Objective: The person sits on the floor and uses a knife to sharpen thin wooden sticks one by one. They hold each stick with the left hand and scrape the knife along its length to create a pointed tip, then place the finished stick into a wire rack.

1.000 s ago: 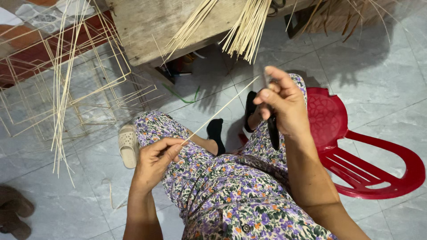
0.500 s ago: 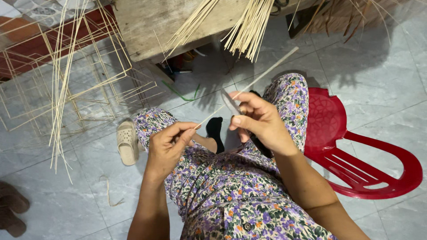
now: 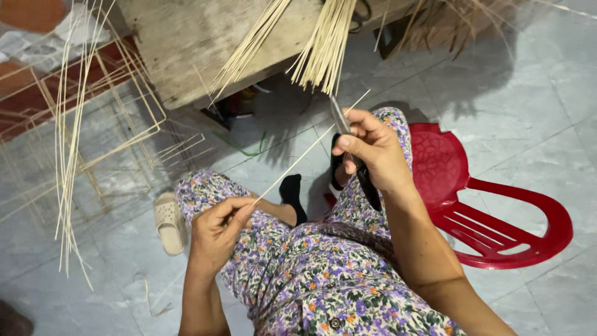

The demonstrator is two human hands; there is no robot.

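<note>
The left hand (image 3: 214, 233) pinches a thin bamboo strip (image 3: 305, 149) while the right hand (image 3: 373, 155) grips a knife (image 3: 351, 146) — a slip could cut fingers or snap it.

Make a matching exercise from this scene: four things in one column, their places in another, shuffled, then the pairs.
Things:
1. thin pale bamboo strip
2. dark-handled knife
3. red plastic chair
4. beige slipper

Places:
A. tipped over on the grey tiled floor
B. gripped in the right hand
C. on the tiles beside the left knee
D. pinched at its near end by the left hand

Pairs: 1-D, 2-B, 3-A, 4-C
</note>
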